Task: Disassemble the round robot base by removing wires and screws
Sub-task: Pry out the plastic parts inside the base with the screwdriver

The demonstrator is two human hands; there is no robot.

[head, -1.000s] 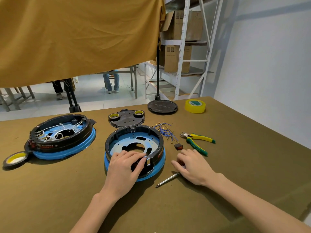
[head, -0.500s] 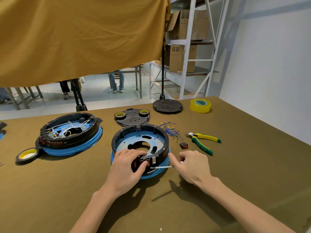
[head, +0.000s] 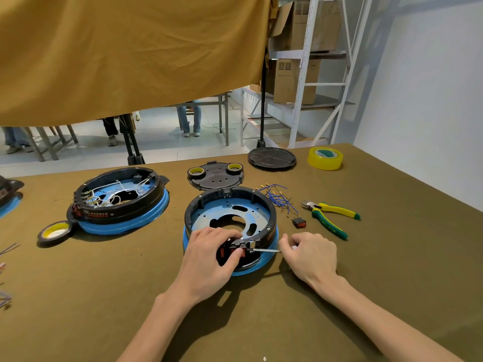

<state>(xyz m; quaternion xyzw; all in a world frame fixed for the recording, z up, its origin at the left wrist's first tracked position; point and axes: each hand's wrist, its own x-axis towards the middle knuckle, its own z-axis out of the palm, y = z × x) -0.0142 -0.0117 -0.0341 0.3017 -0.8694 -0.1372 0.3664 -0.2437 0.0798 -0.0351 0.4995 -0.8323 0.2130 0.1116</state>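
A round robot base (head: pixel 230 205) with a black ring and blue rim lies in front of me on the olive table, its blue inner plate bare of wires. My left hand (head: pixel 211 259) grips the near edge of the ring, fingers around the red switches there. My right hand (head: pixel 311 254) holds a thin screwdriver (head: pixel 264 250) level, its tip pressed against the switch block on the near rim. A bundle of removed blue wires (head: pixel 278 197) and a loose red switch (head: pixel 299 222) lie just right of the base.
A second round base (head: pixel 117 202) full of white wires sits at the left, a black-and-yellow tape roll (head: pixel 55 231) beside it. Green-yellow pliers (head: pixel 329 215) lie to the right. A black plate with two tape rolls (head: pixel 215 175), a black lid (head: pixel 271 158) and yellow tape (head: pixel 325 158) stand behind.
My right hand picked the screwdriver up off the table and brought its tip to the near rim of the base. My left hand shifted its grip onto the switch block.
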